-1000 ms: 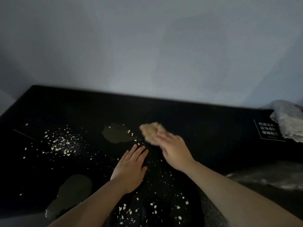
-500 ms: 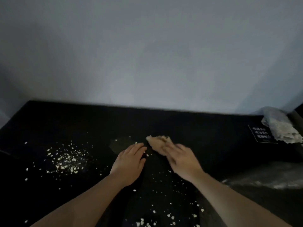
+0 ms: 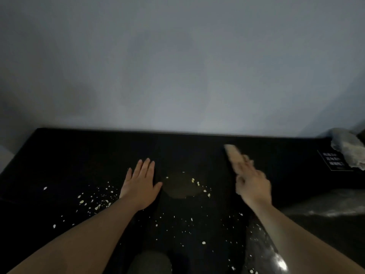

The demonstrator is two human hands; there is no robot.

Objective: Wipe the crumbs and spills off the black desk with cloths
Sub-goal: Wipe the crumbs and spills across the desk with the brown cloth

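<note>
The black desk (image 3: pixel 83 155) runs along a grey wall. My left hand (image 3: pixel 140 184) lies flat on it, fingers together, holding nothing. My right hand (image 3: pixel 252 184) is blurred and rests on a tan cloth (image 3: pixel 233 157) that sticks out beyond the fingers toward the wall. Between the hands lies a dull brownish spill (image 3: pixel 181 185) with pale crumbs in it. More pale crumbs (image 3: pixel 94 202) are scattered left of my left wrist and across the near desk.
A crumpled grey-white cloth (image 3: pixel 349 149) lies at the far right on a small black sign (image 3: pixel 333 161) with white text. A grey patch (image 3: pixel 150 262) shows at the desk's near edge. A shiny wet streak (image 3: pixel 262 252) lies under my right forearm.
My right hand has swept the tan cloth to the right and farther back, off the spill. My left hand has shifted left, uncovering the spill between the hands. The view has tilted.
</note>
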